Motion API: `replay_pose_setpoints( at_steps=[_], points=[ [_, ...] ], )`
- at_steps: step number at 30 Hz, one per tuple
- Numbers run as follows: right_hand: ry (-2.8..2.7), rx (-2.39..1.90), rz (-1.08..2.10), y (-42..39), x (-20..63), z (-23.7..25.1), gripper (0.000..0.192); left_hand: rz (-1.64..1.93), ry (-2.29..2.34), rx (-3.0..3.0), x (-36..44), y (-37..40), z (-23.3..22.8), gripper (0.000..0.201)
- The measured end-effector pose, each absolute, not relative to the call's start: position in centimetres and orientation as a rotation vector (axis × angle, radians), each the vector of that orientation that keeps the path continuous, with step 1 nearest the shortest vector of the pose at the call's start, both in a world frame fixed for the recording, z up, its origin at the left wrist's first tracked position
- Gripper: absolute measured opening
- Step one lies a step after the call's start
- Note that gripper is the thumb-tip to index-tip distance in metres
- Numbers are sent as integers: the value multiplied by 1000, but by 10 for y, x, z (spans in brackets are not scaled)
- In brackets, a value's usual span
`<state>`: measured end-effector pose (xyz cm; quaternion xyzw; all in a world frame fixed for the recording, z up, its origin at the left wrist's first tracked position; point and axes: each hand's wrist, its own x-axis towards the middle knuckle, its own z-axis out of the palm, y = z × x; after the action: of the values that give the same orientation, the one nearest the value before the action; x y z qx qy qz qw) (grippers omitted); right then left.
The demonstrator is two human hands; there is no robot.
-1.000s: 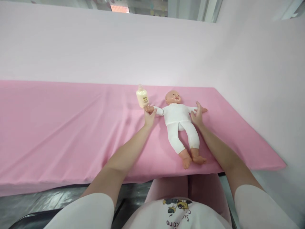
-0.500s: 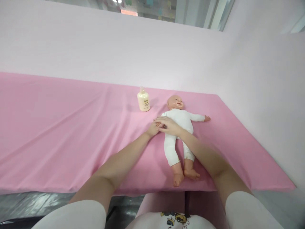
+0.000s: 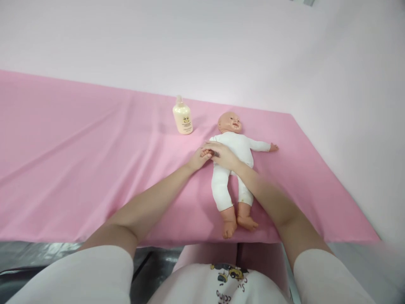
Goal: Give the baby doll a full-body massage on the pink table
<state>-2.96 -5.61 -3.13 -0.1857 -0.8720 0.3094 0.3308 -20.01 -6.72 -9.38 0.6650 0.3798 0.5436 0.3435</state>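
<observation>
A baby doll [image 3: 236,145] with a white cloth body lies on its back on the pink sheet, head toward the wall and feet toward me. My left hand [image 3: 198,158] is closed around the doll's hand on the left side, whose small fingers show between my hands. Over the doll's forearm on that same side, my right hand [image 3: 224,155] is wrapped, its fingers reaching left to my left hand. Most of that doll arm is hidden under my hands. The doll's other arm stretches out to the right, untouched.
A pump bottle [image 3: 183,119] of cream-coloured liquid stands behind my left hand. The pink sheet [image 3: 79,160] covers a long table against a white wall [image 3: 152,46]. Below the front edge at left is a dark, shiny chair-like surface [image 3: 158,268].
The view has tilted down, so the window above the wall has nearly left the picture. My right hand has shifted slightly on the doll's arm, showing more of its small hand.
</observation>
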Motion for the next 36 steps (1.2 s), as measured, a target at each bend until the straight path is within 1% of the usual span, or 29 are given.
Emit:
replay_pose_setpoints(
  at_steps=[3, 8, 11, 14, 19, 23, 27, 29, 32, 36],
  points=[
    [-2251, -477, 865, -55, -29, -32, 42, 1326, 894, 1735, -199, -70, -87, 77],
    [-2092, -544, 1021, -56, -27, -30, 39, 1358, 861, 1711, -191, -72, -74, 73],
    [-2041, -539, 1094, -57, -26, -30, 37, 1326, 918, 1733, -189, -74, -71, 65],
    [-2051, -521, 1104, -56, -26, -30, 35, 1327, 1014, 1739, -190, -74, -72, 57],
    [-2082, -514, 1148, -57, -26, -29, 39, 1353, 1085, 1660, -193, -74, -75, 44],
    [-2118, -504, 1164, -59, -27, -28, 39, 1334, 999, 1600, -193, -75, -76, 48],
    [-2120, -476, 1114, -59, -29, -29, 34, 1345, 996, 1601, -194, -73, -80, 48],
    [-2096, -509, 1029, -58, -29, -30, 27, 1408, 1010, 1601, -193, -72, -84, 47],
    [-2036, -558, 901, -57, -28, -30, 9, 1551, 1088, 1607, -192, -72, -89, 46],
    [-2040, -544, 819, -58, -25, -30, 4, 1606, 1147, 1659, -190, -76, -88, 42]
  ],
)
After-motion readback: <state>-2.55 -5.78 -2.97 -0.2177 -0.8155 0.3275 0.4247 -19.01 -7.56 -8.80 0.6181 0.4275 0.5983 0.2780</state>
